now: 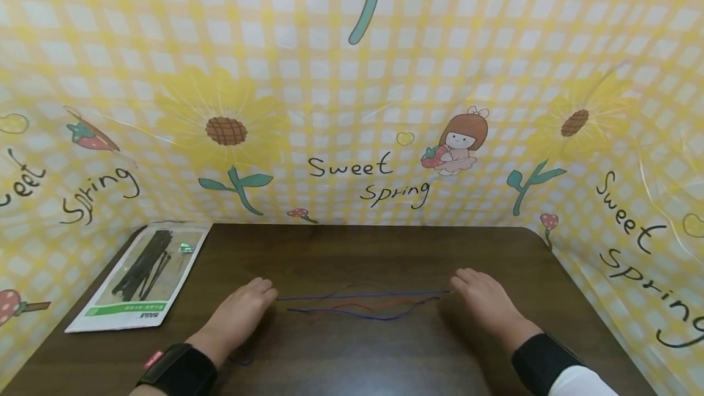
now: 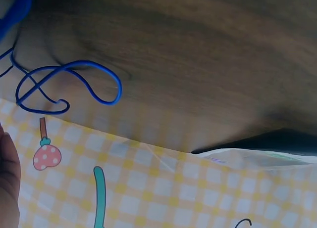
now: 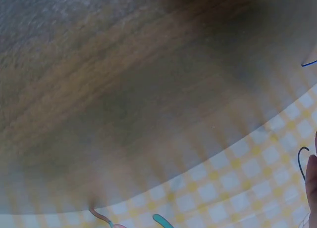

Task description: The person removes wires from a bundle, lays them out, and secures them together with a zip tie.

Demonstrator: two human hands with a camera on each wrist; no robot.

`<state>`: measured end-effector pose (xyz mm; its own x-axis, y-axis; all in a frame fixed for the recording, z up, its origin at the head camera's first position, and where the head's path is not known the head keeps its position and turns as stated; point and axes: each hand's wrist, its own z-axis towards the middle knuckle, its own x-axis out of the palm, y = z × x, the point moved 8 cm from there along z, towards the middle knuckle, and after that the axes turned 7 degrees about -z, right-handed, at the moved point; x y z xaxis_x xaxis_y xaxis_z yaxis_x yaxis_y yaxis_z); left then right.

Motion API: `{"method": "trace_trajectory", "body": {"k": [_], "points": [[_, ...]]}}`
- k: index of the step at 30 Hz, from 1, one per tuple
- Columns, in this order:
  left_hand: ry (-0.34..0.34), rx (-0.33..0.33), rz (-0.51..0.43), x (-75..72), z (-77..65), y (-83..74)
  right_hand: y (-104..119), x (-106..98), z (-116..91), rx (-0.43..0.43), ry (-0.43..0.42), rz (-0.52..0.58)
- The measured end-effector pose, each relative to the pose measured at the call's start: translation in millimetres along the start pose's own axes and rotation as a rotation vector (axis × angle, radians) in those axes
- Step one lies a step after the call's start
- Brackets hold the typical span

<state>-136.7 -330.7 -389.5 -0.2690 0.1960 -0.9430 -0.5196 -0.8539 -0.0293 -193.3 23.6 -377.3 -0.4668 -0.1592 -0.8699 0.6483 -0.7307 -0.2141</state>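
Observation:
A thin blue wire (image 1: 363, 296) runs taut and nearly straight across the table between the two hands. My left hand (image 1: 244, 310) grips its left end with bent fingers. At the other end my right hand (image 1: 486, 301) pinches the wire, its fingertips partly hidden from above. Just nearer to me lies a second, slightly wavy blue wire (image 1: 374, 318) on the tabletop. A thin red wire (image 1: 357, 305) lies loosely between the two blue ones. In the left wrist view, a looped length of blue wire (image 2: 119, 87) shows; only the edge of the left hand (image 2: 7, 183) appears there.
A white-edged clear packet (image 1: 123, 286) with black strips inside lies at the table's left edge. The dark wooden table (image 1: 368, 365) is enclosed by a yellow checked cloth (image 1: 352, 102) at the back and sides.

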Motion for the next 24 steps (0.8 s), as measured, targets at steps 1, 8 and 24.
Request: {"method": "trace_trajectory", "body": {"k": [1, 8, 24], "points": [[0.014, -0.001, -0.004, 2.0, 1.2, 0.5, -1.0, 2.0, 0.4, 0.008, 0.017, 0.001], [0.106, -0.023, -0.011, 15.1, 8.8, 3.5, -4.7, 11.6, 3.5, 0.028, 0.071, 0.023], [0.204, -0.06, -0.057, 32.1, 15.4, 7.1, -10.6, 28.5, 2.0, 0.072, 0.111, 0.024]]}}
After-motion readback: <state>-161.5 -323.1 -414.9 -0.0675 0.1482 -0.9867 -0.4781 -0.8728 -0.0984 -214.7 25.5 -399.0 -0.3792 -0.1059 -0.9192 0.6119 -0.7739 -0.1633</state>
